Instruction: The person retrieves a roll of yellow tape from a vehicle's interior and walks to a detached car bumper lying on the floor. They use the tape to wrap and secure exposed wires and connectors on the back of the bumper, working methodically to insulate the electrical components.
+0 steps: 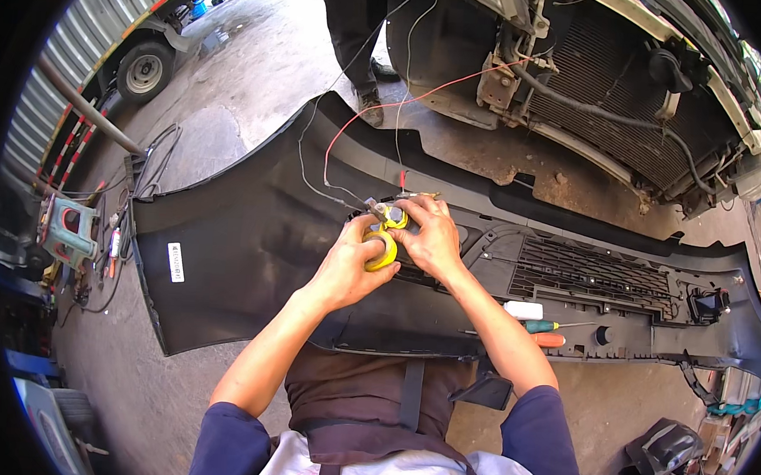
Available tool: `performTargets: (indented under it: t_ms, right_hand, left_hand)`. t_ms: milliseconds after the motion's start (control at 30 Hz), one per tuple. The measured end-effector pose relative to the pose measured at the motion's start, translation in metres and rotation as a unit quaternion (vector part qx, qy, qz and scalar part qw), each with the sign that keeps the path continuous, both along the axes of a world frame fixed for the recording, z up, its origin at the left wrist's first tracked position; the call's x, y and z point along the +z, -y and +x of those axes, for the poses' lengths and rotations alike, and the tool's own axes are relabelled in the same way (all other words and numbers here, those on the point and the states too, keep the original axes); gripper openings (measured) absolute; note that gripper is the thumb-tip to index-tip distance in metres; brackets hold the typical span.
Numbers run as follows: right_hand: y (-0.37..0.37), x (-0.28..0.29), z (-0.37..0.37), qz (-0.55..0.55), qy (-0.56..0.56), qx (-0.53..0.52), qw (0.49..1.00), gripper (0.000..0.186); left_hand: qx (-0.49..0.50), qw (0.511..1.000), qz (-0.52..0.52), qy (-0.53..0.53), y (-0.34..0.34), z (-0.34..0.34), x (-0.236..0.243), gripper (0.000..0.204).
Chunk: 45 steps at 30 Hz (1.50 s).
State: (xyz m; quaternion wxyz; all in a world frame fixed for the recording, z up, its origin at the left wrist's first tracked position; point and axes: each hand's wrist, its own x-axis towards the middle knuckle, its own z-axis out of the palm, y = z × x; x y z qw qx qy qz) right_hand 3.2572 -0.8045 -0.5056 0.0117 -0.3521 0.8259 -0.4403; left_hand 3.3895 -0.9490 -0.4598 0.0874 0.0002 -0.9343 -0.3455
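A roll of yellow tape (pixel 383 252) sits in my left hand (pixel 349 266), whose fingers curl round it. Just above it is a small round part with yellow on it (pixel 394 216), pinched by my right hand (pixel 431 238); its exact kind is hard to make out. Both hands are close together over the inner side of a black car bumper (pixel 242 220). Thin grey wires and a red wire (pixel 341 133) run from this spot up toward the car. A red-tipped thing (pixel 403 180) stands just beyond my right fingers.
On the bumper's near edge lie a green-handled screwdriver (pixel 542 327), an orange handle (pixel 549 340) and a white piece (pixel 524 310). The car's exposed front (pixel 611 95) is beyond. Another person's legs (pixel 355 40) stand at the far side. A teal-grey stool (pixel 71 229) is at left.
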Motion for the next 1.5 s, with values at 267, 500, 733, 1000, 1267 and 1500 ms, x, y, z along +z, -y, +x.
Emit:
performTargets:
  t_ms: [267, 500, 733, 1000, 1267, 1500]
  right_hand:
    - [0.001, -0.015, -0.007, -0.038, -0.010, 0.024, 0.999, 0.049]
    - [-0.006, -0.028, -0.025, -0.079, 0.018, 0.110, 0.991, 0.056]
    - [-0.017, -0.019, -0.035, -0.122, 0.117, 0.183, 0.968, 0.060]
    - [-0.047, 0.019, 0.004, -0.024, -0.115, 0.149, 0.982, 0.066]
    - [-0.054, 0.013, 0.016, -0.034, -0.225, 0.117, 0.967, 0.032]
    - [-0.059, 0.033, 0.012, 0.012, -0.255, 0.143, 0.956, 0.031]
  left_hand:
    - [-0.005, 0.999, 0.001, 0.037, -0.011, 0.003, 0.002, 0.031]
    - [0.054, 0.996, 0.027, 0.063, -0.019, -0.009, 0.018, 0.031]
    - [0.149, 0.984, 0.096, 0.019, -0.029, -0.013, 0.009, 0.024]
    - [0.171, 0.967, 0.190, -0.006, -0.032, -0.011, 0.002, 0.022]
    - [0.168, 0.925, 0.340, 0.033, -0.012, -0.022, -0.007, 0.027]
    - [0.135, 0.947, 0.291, -0.011, 0.008, -0.046, -0.022, 0.054]
